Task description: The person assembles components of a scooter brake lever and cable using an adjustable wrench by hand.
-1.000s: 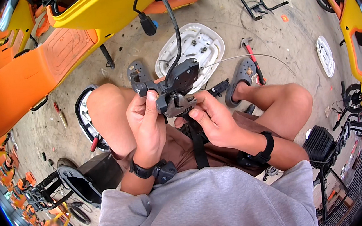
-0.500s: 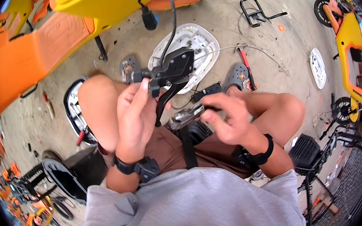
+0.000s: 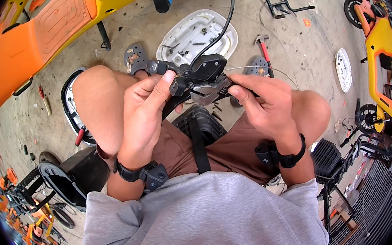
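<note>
My left hand (image 3: 148,103) is closed round a black brake lever assembly (image 3: 205,68), its thumb on the clamp end. A black cable (image 3: 230,16) runs up from the assembly, and a thin bare wire comes out of its right side. My right hand (image 3: 264,101) grips a metal adjustable wrench (image 3: 205,95). The wrench's head lies against the underside of the brake lever assembly; whether its jaws hold a part there cannot be made out. The lever blade passes down behind my left fingers, partly hidden.
Ahead on the floor, a white plastic tray-like cover (image 3: 219,22) holds several small parts. A red-handled hammer (image 3: 265,50) lies by my right shoe. A yellow-orange scooter body (image 3: 59,22) stands far left, and another scooter (image 3: 382,55) stands right. A black bent-tube frame (image 3: 276,1) lies beyond.
My right hand has brought the wrench up from below to the brake lever assembly. My left hand has shifted slightly, and the assembly has moved a little right and now lies more level.
</note>
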Tool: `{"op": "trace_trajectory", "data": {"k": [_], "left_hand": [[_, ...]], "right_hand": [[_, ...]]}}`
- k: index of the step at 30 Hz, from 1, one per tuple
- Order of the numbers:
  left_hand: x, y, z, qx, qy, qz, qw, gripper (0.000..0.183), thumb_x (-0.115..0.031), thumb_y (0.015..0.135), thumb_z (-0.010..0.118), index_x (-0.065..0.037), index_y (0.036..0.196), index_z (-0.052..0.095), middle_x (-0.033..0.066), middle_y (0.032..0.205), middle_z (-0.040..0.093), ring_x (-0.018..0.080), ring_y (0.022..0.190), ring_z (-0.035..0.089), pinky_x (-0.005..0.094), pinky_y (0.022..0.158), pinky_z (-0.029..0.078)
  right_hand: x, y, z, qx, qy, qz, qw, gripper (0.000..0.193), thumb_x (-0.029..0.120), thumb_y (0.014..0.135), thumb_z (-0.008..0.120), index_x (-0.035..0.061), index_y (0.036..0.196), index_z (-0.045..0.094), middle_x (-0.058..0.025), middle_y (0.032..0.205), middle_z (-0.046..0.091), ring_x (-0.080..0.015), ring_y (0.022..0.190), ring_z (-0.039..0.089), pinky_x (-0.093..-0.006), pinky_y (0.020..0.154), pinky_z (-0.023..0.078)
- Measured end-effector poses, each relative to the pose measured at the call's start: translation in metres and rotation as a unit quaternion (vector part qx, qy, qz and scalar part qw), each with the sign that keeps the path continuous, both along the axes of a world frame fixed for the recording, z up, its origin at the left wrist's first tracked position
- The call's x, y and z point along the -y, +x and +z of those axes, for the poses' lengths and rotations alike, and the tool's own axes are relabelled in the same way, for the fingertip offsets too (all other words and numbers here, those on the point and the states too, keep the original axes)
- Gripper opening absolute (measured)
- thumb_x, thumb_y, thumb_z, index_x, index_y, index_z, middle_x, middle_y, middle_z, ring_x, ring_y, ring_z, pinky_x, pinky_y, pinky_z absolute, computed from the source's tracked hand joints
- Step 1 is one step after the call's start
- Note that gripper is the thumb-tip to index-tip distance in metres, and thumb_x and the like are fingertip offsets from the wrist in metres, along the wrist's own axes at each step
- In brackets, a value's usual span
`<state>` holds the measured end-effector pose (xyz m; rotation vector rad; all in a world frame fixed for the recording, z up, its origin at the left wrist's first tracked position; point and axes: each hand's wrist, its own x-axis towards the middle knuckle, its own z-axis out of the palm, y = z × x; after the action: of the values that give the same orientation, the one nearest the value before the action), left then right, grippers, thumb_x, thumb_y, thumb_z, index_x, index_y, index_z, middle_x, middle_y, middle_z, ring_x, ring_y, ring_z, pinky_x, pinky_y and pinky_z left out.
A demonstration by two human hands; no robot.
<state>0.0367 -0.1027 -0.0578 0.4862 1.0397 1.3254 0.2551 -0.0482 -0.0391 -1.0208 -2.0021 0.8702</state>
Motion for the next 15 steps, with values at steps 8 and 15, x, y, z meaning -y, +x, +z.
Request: {"op": "trace_trajectory", "data": {"k": [8, 15], "left_hand": [[0.0005, 0.0003, -0.0001, -0.072, 0.017, -0.001, 0.997, 0.029, -0.023, 0.098, 0.060, 0.000, 0.081, 0.065, 0.0094, 0.076, 0.065, 0.0167, 0.059, 0.057, 0.0275, 0.053, 0.043], [0.0014, -0.0002, 0.0004, -0.112, -0.003, -0.010, 0.994, 0.032, -0.027, 0.098, 0.060, 0.002, 0.085, 0.067, 0.0107, 0.077, 0.066, 0.0172, 0.058, 0.057, 0.0252, 0.052, 0.041]], "right_hand": [[0.0054, -0.0002, -0.0030, -0.030, -0.150, -0.048, 0.987, 0.016, 0.008, 0.084, 0.073, 0.0004, 0.098, 0.073, -0.0119, 0.069, 0.069, -0.0115, 0.052, 0.058, -0.0251, 0.050, 0.044], [0.0064, 0.0001, -0.0057, -0.031, -0.185, -0.064, 0.980, 0.016, 0.009, 0.084, 0.074, 0.0015, 0.098, 0.074, -0.0118, 0.070, 0.069, -0.0135, 0.054, 0.060, -0.0259, 0.051, 0.045]]}}
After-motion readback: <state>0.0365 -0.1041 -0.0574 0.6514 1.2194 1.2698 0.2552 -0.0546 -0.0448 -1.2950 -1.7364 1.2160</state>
